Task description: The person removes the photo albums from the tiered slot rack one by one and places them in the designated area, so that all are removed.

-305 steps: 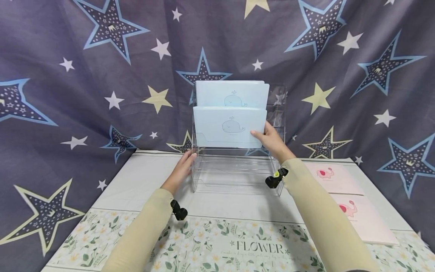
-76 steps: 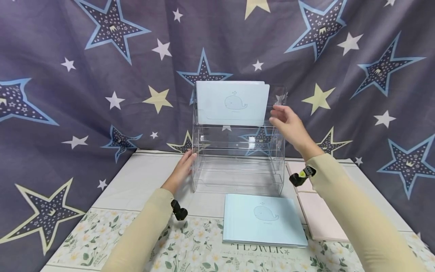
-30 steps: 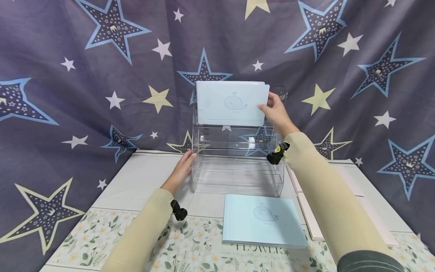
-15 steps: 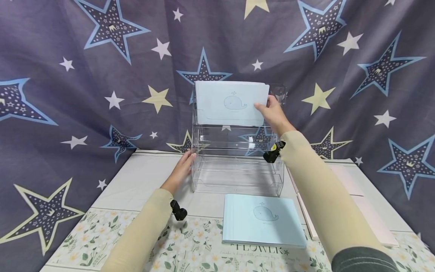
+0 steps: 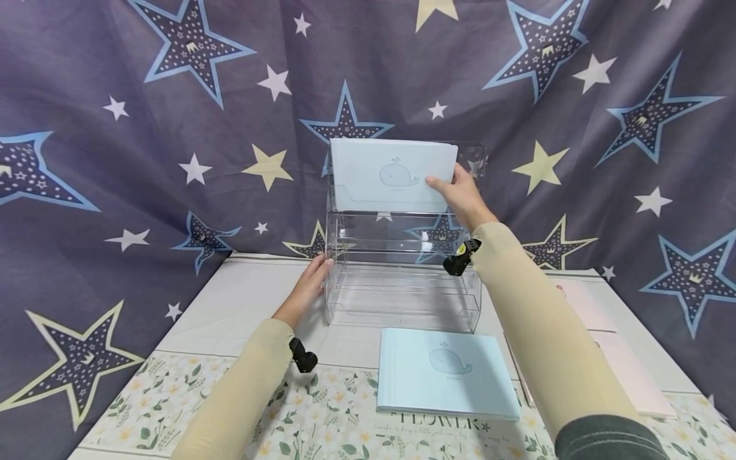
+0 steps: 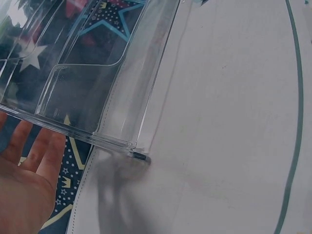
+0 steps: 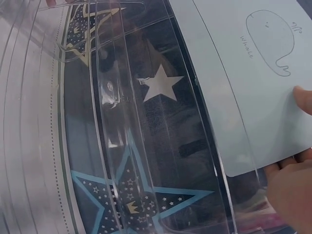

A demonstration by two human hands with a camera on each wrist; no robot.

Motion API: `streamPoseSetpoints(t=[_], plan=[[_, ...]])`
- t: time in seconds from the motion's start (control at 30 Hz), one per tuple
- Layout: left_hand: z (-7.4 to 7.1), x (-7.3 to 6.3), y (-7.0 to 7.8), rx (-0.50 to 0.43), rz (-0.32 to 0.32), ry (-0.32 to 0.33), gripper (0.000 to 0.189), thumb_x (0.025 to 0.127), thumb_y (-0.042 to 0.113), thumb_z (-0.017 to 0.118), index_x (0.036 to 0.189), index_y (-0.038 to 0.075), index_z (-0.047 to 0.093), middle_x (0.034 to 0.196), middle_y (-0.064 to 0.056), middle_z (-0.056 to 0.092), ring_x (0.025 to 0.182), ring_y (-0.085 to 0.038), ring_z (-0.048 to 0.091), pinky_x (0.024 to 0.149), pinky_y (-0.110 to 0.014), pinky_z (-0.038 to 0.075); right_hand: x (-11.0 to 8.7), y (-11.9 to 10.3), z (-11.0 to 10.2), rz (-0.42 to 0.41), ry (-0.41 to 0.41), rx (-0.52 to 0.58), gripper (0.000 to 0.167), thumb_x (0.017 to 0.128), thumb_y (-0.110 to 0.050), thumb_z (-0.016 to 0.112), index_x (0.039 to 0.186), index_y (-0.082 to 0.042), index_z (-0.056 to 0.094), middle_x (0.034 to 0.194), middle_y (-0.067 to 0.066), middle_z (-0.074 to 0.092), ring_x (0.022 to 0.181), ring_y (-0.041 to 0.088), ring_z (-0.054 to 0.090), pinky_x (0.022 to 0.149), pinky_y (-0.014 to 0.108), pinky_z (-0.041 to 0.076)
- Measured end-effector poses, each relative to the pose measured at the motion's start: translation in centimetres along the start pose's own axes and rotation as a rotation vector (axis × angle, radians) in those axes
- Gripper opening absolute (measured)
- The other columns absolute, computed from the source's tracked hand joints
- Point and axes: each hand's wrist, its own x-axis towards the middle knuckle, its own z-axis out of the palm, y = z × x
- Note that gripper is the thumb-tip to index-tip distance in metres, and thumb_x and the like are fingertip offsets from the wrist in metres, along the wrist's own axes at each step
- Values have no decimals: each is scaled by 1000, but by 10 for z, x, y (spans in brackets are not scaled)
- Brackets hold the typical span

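Light-blue notebooks [image 5: 368, 169] with a whale drawing stand in the top tier of a clear acrylic rack [image 5: 402, 253]. My right hand [image 5: 462, 195] pinches them at their right edge, thumb on the front cover and fingers behind. In the right wrist view the front notebook [image 7: 234, 107] shows the word "Whale", and the tiers below are bare. At the rack's left side my left hand [image 5: 307, 284] rests against the side panel. The left wrist view shows its fingers [image 6: 51, 156] fairly straight at the panel's edge; the thumb is hidden there.
A stack of light-blue whale notebooks [image 5: 414, 377] lies on the table in front of the rack. Two piles of pink notebooks [image 5: 635, 377] lie at the right, partly behind the right sleeve. A star-patterned curtain [image 5: 259, 211] hangs behind.
The lower-tier whale notebooks have moved from the rack to the table. My right hand has returned to the top tier, and its thumb has slid slightly left over the cover. My left hand stays.
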Motion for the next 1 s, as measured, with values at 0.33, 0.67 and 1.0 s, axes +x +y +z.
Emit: streamPoseSetpoints(t=[0.33, 0.67, 1.0], plan=[[1, -1, -2, 20, 14, 20, 65, 106, 49, 41, 160, 17, 25, 162, -13, 26, 146, -35, 28, 115, -57, 32, 2, 5, -1, -19, -41, 45, 48, 99, -15, 65, 144, -11, 49, 138, 13, 57, 119, 29, 60, 102, 40, 49], [1, -1, -2, -3, 12, 15, 65, 105, 50, 43, 160, 19, 26, 163, -12, 26, 147, -34, 27, 115, -57, 31, 0, 9, -2, -68, -49, 40, 50, 99, -15, 65, 146, -14, 45, 141, 12, 55, 119, 30, 60, 101, 42, 50], [3, -2, 0, -8, 28, 12, 64, 105, 47, 42, 159, 17, 26, 162, -14, 26, 147, -35, 26, 114, -59, 31, 1, 12, -1, -90, -5, 65, 46, 98, -14, 68, 141, -16, 52, 135, 11, 60, 113, 27, 64, 98, 43, 52]])
